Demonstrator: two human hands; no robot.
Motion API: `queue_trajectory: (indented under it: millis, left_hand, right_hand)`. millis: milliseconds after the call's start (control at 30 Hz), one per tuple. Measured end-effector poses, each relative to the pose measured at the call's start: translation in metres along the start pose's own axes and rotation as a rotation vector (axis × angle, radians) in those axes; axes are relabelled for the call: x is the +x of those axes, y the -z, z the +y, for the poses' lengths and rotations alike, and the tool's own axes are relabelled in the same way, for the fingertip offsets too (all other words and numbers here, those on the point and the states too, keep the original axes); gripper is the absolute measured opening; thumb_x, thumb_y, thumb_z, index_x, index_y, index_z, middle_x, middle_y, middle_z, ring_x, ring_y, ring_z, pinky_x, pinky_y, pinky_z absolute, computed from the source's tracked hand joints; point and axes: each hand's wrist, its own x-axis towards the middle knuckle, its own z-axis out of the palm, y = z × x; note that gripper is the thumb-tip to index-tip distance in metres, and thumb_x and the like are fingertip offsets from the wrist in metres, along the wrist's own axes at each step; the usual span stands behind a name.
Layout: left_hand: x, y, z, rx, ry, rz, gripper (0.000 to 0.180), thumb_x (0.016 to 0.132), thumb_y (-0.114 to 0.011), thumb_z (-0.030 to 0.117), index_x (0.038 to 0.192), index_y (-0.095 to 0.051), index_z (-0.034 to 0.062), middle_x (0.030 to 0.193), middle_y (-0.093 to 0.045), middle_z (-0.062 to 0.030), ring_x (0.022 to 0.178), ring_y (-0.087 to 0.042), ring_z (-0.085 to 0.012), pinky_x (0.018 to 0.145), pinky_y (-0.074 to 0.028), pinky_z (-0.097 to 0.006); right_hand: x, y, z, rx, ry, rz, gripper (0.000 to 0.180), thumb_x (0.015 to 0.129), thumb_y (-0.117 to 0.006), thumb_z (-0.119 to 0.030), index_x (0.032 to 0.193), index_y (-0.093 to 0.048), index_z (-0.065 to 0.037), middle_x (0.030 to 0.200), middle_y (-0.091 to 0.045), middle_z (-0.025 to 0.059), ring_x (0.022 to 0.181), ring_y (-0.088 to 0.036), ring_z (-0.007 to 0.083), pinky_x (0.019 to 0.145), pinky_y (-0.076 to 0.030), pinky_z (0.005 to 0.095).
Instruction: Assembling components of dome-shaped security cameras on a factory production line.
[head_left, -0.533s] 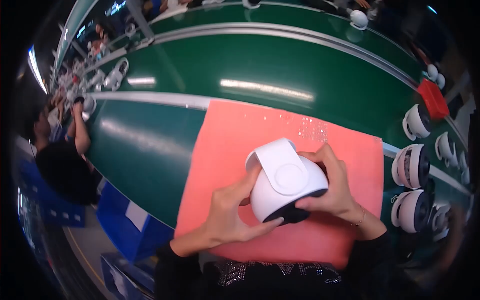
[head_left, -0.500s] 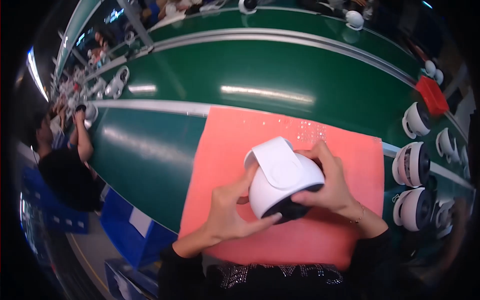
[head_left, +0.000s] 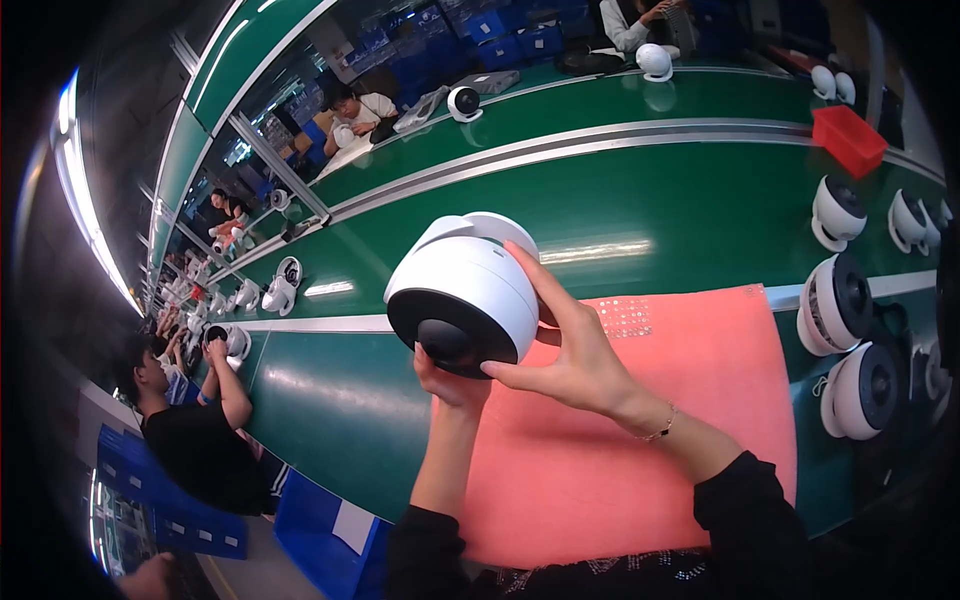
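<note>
Held up above the pink mat point(head_left: 610, 490) is a round white camera-like device point(head_left: 470, 272) with a black front face and a dark domed lens. Its face tilts down toward me, and the curved white stand shows at the top. My left hand point(head_left: 455, 385) supports it from below, with part of the fingers hidden behind the black face. My right hand point(head_left: 580, 360) wraps its right side, thumb at the lower rim and fingers along the white shell. A sheet of small clear dots point(head_left: 625, 317) lies at the mat's far edge.
Several similar white devices point(head_left: 835, 305) stand along the right side, with a red bin point(head_left: 848, 140) behind them. A person in black point(head_left: 190, 435) works at the bench on the left. A blue bin point(head_left: 325, 530) sits below the bench's left edge.
Both hands have raised the device away from me and to the left, turning its black face more toward me. The view has tilted up, showing more of the far benches.
</note>
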Motion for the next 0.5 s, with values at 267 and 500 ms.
queue_trajectory:
  millis: [267,500]
  left_hand:
    - [0.02,-0.003,-0.023,-0.094,0.211,0.065,0.058,0.087,-0.04,0.052,0.127,-0.042,0.0095,0.124,-0.049,-0.0111,0.115,-0.049,-0.0269,0.095,-0.041,-0.045]
    - [-0.006,0.005,-0.06,0.849,0.188,-0.433,0.069,0.088,-0.05,0.041,0.137,-0.014,0.0091,0.142,-0.025,-0.0156,0.132,-0.027,-0.0284,0.108,-0.021,-0.042]
  right_hand:
    - [0.007,0.005,0.039,0.0,-0.096,0.212,0.088,0.067,-0.076,-0.017,0.139,-0.026,-0.007,0.131,-0.041,0.0148,0.112,-0.05,0.0261,0.088,-0.047,0.04]
    - [0.023,0.077,0.076,0.586,-0.567,0.421,0.075,0.075,-0.072,-0.035,0.125,-0.027,-0.001,0.12,-0.041,0.0205,0.101,-0.055,0.0324,0.088,-0.048,0.0441]
